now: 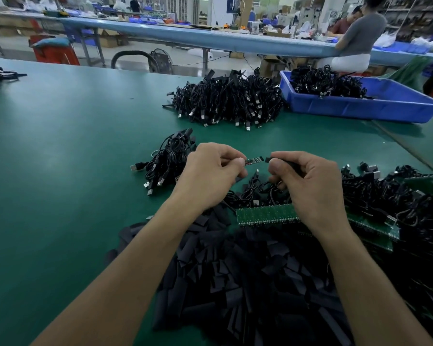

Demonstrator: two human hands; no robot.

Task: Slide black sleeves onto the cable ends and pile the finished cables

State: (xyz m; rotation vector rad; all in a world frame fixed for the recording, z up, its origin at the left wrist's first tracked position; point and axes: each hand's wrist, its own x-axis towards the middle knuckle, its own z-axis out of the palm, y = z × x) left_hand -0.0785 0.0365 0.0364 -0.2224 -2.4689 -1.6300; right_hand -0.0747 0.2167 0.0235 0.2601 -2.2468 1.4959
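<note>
1. So, the left hand (211,168) is closed in a pinch, thumb and fingers gripping the cable end (255,160), a tiny circuit strip poking out to the right of the thumb.
2. Right hand (308,181) is pinched shut too, on a black sleeve (267,160) with its open end facing the strip. The two tips sit just apart, sleeve not on yet.
3. Both hands hover above the green worktop (60,158), over a tangle of loose cables (258,191) right under them.
4. Just below that tangle lies a green circuit board panel (265,214), partly hidden by the right wrist.
5. Closest to the camera, between the forearms, is a big heap of black sleeves (248,283), flat cut pieces lying every which way.
6. Left of the left hand sits a small pile of cables (165,163), plugs sticking out at the left and bottom edges.
7. On the right side, a long spread of more cables (390,201) runs off toward the edge of the view.
8. Further back there's a much bigger cable pile (225,101), and right beside it a blue bin (360,106) with cables inside.
9. Behind the worktop, a long blue bench (185,36) runs across the room, with a person in a grey top (363,31) leaning on it.
</note>
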